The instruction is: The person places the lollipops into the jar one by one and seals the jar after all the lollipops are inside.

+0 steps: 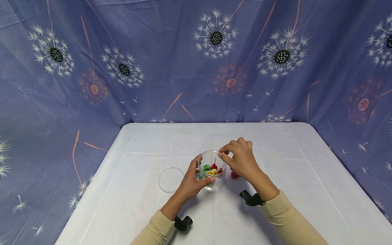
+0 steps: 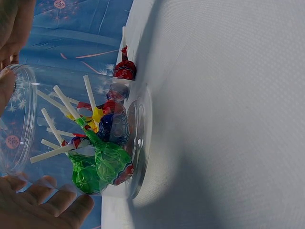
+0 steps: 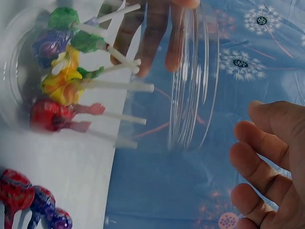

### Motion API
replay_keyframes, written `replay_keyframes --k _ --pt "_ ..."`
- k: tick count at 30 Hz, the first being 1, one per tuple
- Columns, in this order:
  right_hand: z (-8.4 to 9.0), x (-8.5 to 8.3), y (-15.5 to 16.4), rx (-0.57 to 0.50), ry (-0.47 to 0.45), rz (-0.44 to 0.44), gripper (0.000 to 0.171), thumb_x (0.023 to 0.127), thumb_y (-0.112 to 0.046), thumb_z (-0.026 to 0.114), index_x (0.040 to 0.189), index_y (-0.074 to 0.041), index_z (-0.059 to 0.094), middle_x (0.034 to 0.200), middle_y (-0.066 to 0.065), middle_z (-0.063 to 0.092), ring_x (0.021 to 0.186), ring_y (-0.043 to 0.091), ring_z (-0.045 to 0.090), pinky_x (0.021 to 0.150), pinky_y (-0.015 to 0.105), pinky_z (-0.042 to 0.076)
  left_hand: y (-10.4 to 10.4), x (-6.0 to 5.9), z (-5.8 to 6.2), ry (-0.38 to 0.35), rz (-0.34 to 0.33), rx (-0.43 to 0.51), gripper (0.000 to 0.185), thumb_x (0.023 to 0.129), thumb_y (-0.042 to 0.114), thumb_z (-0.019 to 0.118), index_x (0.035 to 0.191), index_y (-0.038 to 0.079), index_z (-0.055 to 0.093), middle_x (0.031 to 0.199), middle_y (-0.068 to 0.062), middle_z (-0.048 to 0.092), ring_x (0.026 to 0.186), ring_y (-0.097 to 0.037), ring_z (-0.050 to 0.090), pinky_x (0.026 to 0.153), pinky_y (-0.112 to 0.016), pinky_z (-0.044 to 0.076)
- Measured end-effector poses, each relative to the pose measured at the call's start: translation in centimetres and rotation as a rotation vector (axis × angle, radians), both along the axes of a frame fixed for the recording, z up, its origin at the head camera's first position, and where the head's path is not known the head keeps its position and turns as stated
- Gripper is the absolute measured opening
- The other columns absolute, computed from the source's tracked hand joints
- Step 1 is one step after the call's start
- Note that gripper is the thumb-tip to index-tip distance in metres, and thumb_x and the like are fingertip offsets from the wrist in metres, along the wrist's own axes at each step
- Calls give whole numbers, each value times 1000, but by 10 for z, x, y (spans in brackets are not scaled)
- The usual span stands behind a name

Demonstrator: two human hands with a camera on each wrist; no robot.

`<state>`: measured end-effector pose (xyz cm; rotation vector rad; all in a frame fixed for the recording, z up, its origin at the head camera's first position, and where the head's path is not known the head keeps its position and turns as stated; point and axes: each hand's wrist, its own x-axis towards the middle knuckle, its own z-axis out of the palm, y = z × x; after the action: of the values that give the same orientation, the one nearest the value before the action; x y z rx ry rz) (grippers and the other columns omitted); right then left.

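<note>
A clear plastic jar (image 1: 211, 185) stands on the white table, several wrapped lollipops inside it in green, yellow, red and blue. My left hand (image 1: 193, 182) holds the jar from its left side, thumb in front and fingers round the far side. At the jar's right rim is my right hand (image 1: 242, 158), its thumb and index fingertips close to the edge. In the right wrist view the right hand (image 3: 267, 162) has loosely bent fingers with nothing between them, apart from the jar.
Right of the jar lie loose lollipops, a red one (image 3: 16, 191) and a blue one (image 3: 43, 202) among them, partly hidden by my right hand in the head view. A clear round lid or ring (image 1: 170, 179) lies left of the jar. A patterned blue curtain (image 1: 171, 68) surrounds the table.
</note>
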<state>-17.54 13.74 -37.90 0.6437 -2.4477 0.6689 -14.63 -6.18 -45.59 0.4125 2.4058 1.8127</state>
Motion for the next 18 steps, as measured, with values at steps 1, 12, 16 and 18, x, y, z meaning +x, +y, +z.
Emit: replay_keyframes --k 1,12,16,18 --pt "0 0 2 2 -10 -7 6 77 -22 77 81 -18 74 71 -4 64 74 15 46 78 42 32 0 2 5 -3 0 -1 95 79 35 76 151 19 17 153 -11 29 139 -33 33 115 -52 27" --pt "-6 4 22 -16 -52 -56 8 77 -22 77 80 -17 73 71 -5 63 74 15 44 79 42 30 2 18 38 -14 0 11 89 81 16 74 150 7 17 152 -20 27 138 -35 33 114 -55 27" --pt "-11 5 29 -22 -52 -69 7 76 -21 78 79 -18 73 70 -5 63 74 15 44 79 42 30 2 18 38 -17 3 4 89 81 16 74 150 7 18 152 -20 27 138 -35 33 114 -55 27" --pt "-14 5 33 -23 -63 -82 7 76 -21 78 80 -18 73 71 -5 63 74 15 44 78 41 29 2 18 39 -20 4 -3 89 81 16 74 150 7 18 152 -20 27 139 -35 33 114 -55 27"
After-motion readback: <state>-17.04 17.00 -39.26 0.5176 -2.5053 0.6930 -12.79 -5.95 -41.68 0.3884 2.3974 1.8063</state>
